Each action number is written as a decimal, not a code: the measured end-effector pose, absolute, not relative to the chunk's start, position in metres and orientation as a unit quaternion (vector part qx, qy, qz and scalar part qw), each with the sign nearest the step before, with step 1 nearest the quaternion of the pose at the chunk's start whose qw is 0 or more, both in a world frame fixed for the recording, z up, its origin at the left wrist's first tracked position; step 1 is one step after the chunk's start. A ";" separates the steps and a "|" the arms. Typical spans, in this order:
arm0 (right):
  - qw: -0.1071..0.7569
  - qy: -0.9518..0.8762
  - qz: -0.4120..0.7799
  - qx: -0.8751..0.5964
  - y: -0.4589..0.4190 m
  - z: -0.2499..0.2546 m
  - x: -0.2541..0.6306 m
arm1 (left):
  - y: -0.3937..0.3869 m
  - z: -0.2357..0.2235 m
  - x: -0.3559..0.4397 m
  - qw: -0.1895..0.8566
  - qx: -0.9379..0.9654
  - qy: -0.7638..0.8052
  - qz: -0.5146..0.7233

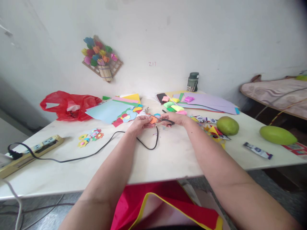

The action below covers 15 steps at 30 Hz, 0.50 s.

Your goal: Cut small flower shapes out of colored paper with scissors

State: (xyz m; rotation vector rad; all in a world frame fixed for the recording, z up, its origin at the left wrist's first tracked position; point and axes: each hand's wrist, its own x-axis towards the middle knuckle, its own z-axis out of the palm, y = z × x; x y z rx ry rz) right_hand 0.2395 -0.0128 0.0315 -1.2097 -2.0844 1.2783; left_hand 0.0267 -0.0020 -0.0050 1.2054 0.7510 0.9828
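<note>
Both my hands meet over the middle of the white table (168, 153). My left hand (140, 123) pinches a small orange paper piece (153, 119). My right hand (176, 118) is closed round black-handled scissors (165, 120), whose blades point left into the orange piece. A blue, green and red paper flower cut-out (126, 116) lies just behind my left hand. A black cable (144, 145) loops on the table under my hands.
A power strip (31, 151) lies at the left edge, a red plastic bag (69, 103) behind it. Small paper flowers (91, 136) lie left of centre. Coloured paper sheets (208, 101), clay blocks (176, 107), a jar (193, 81), two green mangoes (227, 125) (277, 134) and a tube (257, 150) sit right.
</note>
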 end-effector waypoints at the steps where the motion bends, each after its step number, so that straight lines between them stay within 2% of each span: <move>1: 0.204 -0.747 0.460 -0.435 -0.012 0.031 0.240 | -0.002 -0.005 0.027 0.650 0.531 0.330 0.433; 15: 0.186 -0.770 0.434 -0.429 -0.007 0.027 0.242 | -0.001 -0.006 0.026 0.645 0.536 0.333 0.432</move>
